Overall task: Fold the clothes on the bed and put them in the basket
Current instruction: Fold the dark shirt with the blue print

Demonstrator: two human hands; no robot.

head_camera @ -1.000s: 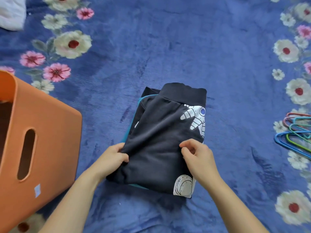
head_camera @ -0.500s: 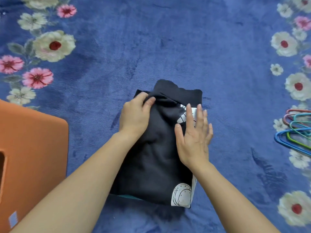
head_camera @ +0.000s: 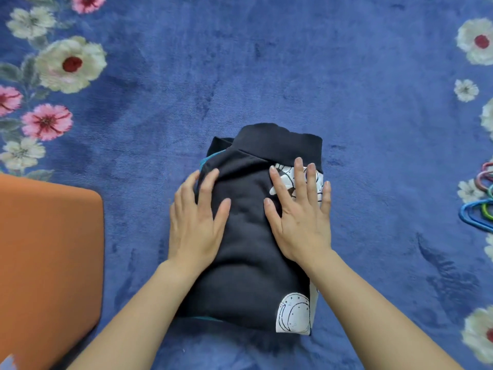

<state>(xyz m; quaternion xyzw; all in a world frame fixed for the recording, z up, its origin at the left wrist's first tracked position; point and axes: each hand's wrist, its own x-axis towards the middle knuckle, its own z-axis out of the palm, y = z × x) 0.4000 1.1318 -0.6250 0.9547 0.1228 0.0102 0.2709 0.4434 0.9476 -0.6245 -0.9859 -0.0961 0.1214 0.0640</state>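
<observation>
A folded black garment point(head_camera: 248, 265) with white space prints and a teal edge lies on the blue floral bed cover point(head_camera: 266, 62), in the middle of the view. My left hand point(head_camera: 196, 222) lies flat on its left side, fingers spread and straight. My right hand point(head_camera: 301, 212) presses flat on its right side, over the white astronaut print. The orange basket point(head_camera: 50, 252) stands at the left edge; only its outer wall shows.
Several coloured clothes hangers point(head_camera: 480, 201) lie at the right edge of the bed cover. Flower patterns run down both sides of the cover.
Both hands moved from pinching the garment's near fold up onto its top. My left hand has since flattened out and slid back, and both palms now press it down.
</observation>
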